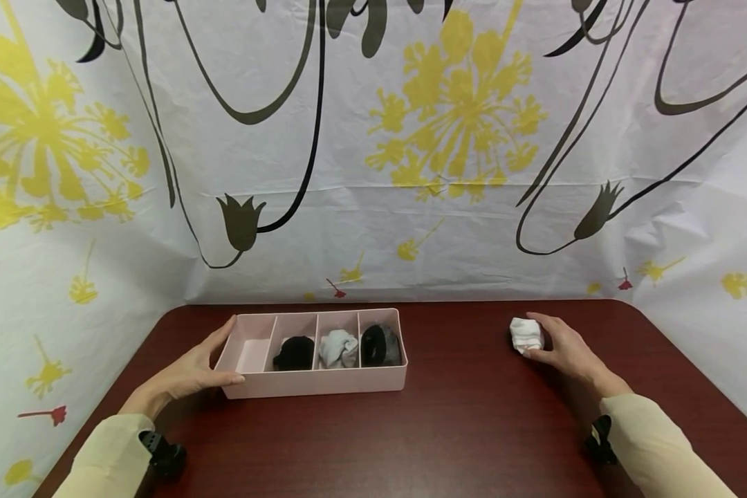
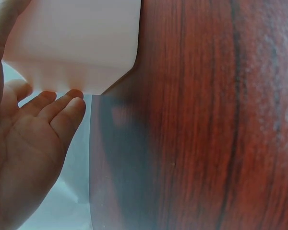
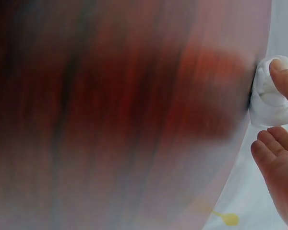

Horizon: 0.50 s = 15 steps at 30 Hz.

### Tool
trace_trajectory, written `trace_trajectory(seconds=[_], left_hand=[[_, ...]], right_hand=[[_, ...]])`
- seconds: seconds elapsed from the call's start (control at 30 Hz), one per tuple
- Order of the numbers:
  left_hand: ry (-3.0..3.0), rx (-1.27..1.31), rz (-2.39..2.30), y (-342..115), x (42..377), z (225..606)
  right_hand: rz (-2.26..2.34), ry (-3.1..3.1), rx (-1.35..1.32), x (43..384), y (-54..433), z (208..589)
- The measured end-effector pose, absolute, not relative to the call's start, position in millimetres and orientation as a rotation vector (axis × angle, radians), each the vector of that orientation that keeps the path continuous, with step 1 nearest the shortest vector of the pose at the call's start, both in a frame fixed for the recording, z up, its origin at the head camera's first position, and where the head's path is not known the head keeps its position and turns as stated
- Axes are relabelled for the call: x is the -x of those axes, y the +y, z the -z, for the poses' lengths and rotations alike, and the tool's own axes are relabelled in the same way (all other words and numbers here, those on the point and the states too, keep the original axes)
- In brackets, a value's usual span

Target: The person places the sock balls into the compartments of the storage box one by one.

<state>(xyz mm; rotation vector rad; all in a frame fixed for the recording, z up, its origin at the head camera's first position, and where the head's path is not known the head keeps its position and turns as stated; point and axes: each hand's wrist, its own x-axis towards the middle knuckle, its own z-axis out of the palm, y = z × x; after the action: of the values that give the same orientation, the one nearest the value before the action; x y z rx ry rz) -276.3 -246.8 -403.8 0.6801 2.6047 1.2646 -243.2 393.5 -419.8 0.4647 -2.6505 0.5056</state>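
A pale pink divided box (image 1: 355,382) stands on the left half of the table. My left hand (image 1: 189,370) grips its left end, thumb along the front wall and fingers at the end wall; the left wrist view has the fingertips (image 2: 76,93) against the box. From left to right, the second compartment holds a black fabric bundle (image 1: 294,353), the third a light grey one (image 1: 339,348), and the rightmost a black and grey one (image 1: 381,345). At the right, my right hand (image 1: 566,349) holds a rolled white sock (image 1: 526,335) between thumb and fingers, close over the table.
The dark red wooden table (image 1: 460,429) has rounded far corners. A white sheet (image 1: 473,263) with yellow and dark flower prints hangs right behind its far edge and down both sides. Each wrist carries a black strapped device (image 1: 163,453).
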Motion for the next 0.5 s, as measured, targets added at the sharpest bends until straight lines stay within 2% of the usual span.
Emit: trace_trajectory(seconds=[0.5], left_hand=[[2.607, -0.669, -1.258, -246.5, 275.1, 403.7]], right_hand=[[-0.494, -2.636, -0.394, 242.3, 383.7, 416.2]])
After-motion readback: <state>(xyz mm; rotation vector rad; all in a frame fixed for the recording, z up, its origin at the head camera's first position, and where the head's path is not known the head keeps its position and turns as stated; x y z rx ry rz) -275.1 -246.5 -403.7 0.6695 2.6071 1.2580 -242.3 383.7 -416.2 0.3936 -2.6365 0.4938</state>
